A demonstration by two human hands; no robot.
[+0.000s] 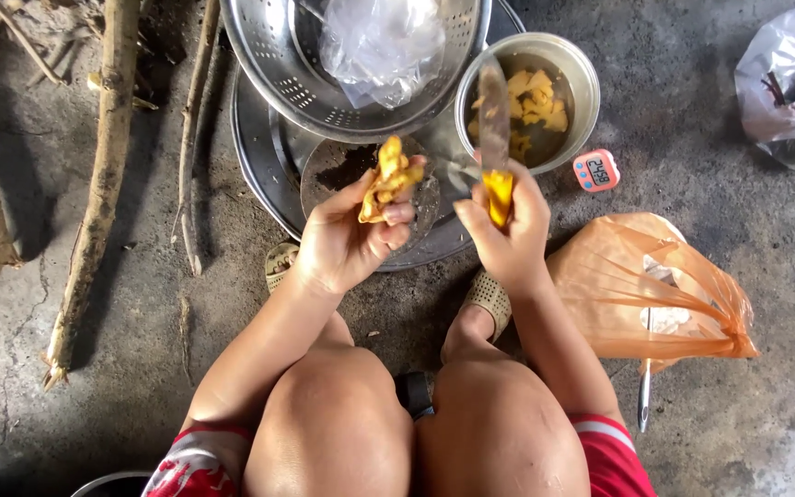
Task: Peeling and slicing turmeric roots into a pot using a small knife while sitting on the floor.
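Rough outdoor or semi-outdoor cooking area of a home; food preparation done at ground level. The floor (738,405) is bare, stained and cracked concrete, with no counter or table in view. Cookware sits directly on it: a wide metal tray (259,175), a perforated colander (278,64) and a steel bowl (581,83) holding yellow cut pieces. Bare branches (103,175) of firewood size lie along the floor's left edge. Plastic bags (637,285) lie at the right, and a small digital timer (596,170) beside the bowl.
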